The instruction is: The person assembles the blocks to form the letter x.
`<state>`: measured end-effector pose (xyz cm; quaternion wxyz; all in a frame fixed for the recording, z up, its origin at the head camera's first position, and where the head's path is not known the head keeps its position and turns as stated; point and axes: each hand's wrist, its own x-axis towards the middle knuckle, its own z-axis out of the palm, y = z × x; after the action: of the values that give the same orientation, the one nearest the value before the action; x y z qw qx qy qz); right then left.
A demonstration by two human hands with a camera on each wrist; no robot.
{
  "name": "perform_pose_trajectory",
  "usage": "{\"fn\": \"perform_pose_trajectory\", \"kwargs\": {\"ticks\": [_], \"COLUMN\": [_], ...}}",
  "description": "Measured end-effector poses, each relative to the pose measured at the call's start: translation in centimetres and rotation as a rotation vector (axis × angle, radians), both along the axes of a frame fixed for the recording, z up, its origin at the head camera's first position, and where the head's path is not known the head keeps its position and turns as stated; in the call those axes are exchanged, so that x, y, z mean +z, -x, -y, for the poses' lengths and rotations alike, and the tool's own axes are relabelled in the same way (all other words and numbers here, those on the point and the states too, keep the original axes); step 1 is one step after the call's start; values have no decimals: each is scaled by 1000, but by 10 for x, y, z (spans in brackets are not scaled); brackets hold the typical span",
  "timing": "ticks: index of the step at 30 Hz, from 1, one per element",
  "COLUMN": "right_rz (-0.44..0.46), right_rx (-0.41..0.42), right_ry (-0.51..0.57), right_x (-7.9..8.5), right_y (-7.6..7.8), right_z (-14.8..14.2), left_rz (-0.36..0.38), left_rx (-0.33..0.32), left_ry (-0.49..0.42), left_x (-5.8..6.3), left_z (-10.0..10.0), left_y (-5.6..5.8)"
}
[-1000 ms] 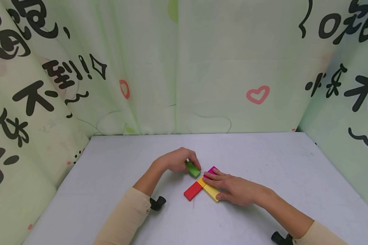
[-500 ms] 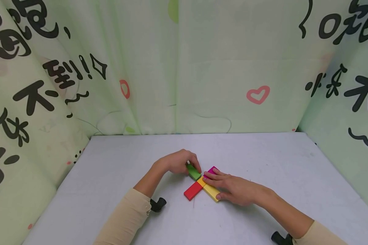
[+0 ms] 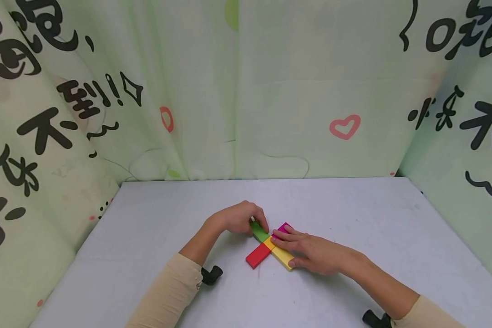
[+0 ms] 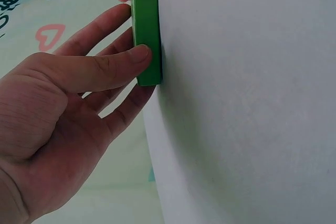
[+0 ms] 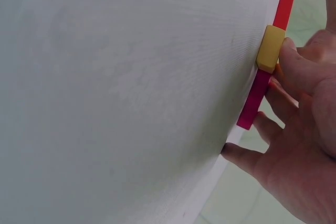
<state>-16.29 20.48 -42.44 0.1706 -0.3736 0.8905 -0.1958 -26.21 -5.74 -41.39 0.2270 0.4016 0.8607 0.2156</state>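
My left hand [image 3: 242, 217] pinches a green block [image 4: 146, 19] between thumb and fingers, and the block's end meets a small orange block [image 3: 269, 243]. A red block [image 3: 258, 256], a yellow block [image 3: 281, 257] and a magenta block [image 5: 254, 98] stand round that orange one, so the pieces form a cross on the table. My right hand [image 3: 311, 250] lies with fairly straight fingers over the magenta and orange blocks, partly hiding them. Its thumb touches the yellow block's outer end. In the right wrist view the green block is hidden.
A white-covered table [image 3: 180, 200] bears the blocks. Behind and on both sides hangs a pale green curtain [image 3: 286, 91] printed with black characters and red hearts. Black wrist mounts show at the left cuff [image 3: 211, 275] and the right cuff [image 3: 376, 320].
My left hand has brought the green block slightly toward me, from a small gap until it meets the orange block. My right hand and the other blocks have stayed put.
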Motion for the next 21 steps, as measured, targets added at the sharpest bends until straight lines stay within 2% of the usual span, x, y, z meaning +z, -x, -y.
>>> {"fn": "perform_pose_trajectory", "kwargs": {"ticks": [21], "right_rz": [12], "right_rx": [-8], "right_ry": [-12], "right_x": [5], "right_y": [-2], "right_z": [1], "left_rz": [-15], "left_rx": [-5], "left_ry": [-33], "left_x": [-1], "left_z": [-1], "left_y": [0]}}
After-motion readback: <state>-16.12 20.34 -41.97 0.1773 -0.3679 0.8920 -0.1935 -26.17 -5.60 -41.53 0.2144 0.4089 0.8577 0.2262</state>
